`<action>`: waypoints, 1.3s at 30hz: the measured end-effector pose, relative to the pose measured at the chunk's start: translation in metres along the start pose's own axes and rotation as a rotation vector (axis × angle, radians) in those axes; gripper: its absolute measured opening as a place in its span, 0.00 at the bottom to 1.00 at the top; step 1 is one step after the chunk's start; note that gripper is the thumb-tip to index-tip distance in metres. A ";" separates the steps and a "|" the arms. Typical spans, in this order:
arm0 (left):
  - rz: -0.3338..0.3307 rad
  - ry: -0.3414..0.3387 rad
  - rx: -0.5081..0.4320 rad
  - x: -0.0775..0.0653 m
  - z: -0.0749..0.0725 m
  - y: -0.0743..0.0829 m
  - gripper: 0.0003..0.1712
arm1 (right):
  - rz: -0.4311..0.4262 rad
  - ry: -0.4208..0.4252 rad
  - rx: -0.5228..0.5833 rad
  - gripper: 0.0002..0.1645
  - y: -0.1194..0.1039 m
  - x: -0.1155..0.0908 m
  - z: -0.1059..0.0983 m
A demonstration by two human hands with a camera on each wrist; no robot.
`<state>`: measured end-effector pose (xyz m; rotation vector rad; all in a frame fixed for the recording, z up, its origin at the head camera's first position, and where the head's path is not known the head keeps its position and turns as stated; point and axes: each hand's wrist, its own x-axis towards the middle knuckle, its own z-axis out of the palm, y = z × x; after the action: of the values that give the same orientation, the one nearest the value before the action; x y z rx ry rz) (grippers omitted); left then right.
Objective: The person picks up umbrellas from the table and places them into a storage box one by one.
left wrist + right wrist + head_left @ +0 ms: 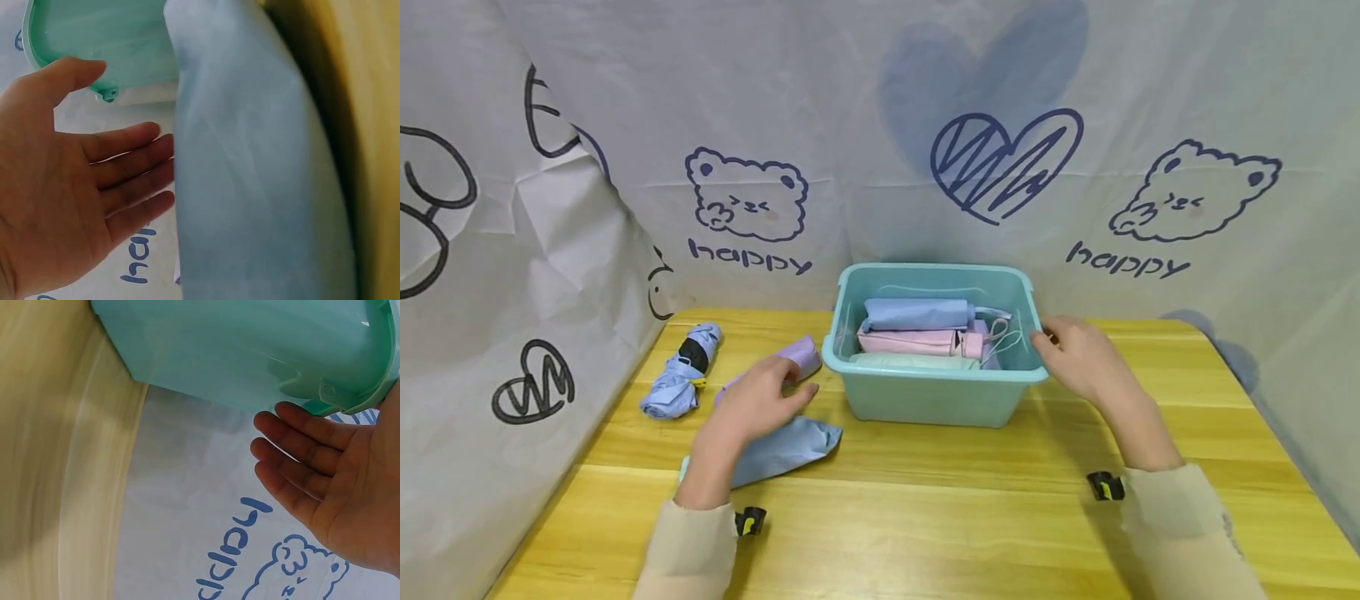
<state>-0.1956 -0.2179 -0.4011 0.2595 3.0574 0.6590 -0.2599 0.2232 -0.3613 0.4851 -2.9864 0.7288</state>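
My left hand (760, 400) hovers over a purple folded umbrella (802, 356) and a light blue folded umbrella (790, 450), partly covering both. Its fingers are extended and spread from the thumb in the left wrist view, where the light blue umbrella (250, 156) fills the foreground. My right hand (1078, 354) is at the right end of a teal plastic bin (928, 400), thumb at the rim. Seen from the right wrist, the fingers (306, 447) stretch loosely beside the bin's outer wall; the thumb is mostly hidden. Inside the bin lie blue (917, 314), pink (910, 342) and pale green (917, 361) folded umbrellas.
Farther left on the wooden table (925, 517) lies another blue folded umbrella (681, 375) with a black band. A printed white cloth (865, 200) hangs behind the table and along its left side. The bin stands near the back edge.
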 end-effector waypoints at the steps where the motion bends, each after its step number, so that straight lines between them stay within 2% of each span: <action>1: 0.003 -0.010 0.013 -0.002 0.001 -0.001 0.32 | 0.000 -0.004 -0.002 0.29 0.000 0.000 -0.001; 6: 0.024 -0.051 0.053 -0.010 0.008 -0.002 0.32 | 0.004 -0.002 -0.024 0.29 0.001 -0.001 -0.007; 10: 0.041 -0.058 0.075 -0.014 0.011 -0.005 0.32 | 0.013 0.010 -0.032 0.27 0.003 -0.001 -0.009; 19: 0.026 -0.056 0.136 -0.030 0.013 -0.018 0.38 | 0.005 0.018 -0.003 0.30 -0.002 0.004 -0.005; 28: 0.002 -0.087 0.132 -0.044 0.019 -0.022 0.40 | 0.004 0.010 -0.001 0.27 -0.006 0.003 -0.002; 34: 0.003 -0.122 0.131 -0.047 0.018 -0.022 0.39 | 0.016 0.006 0.006 0.24 -0.004 0.000 -0.001; 39: 0.062 -0.137 0.159 -0.044 0.019 -0.024 0.38 | 0.025 0.003 0.019 0.28 -0.001 -0.001 0.000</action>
<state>-0.1551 -0.2389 -0.4292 0.3850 2.9826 0.3821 -0.2582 0.2227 -0.3605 0.4476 -2.9909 0.7594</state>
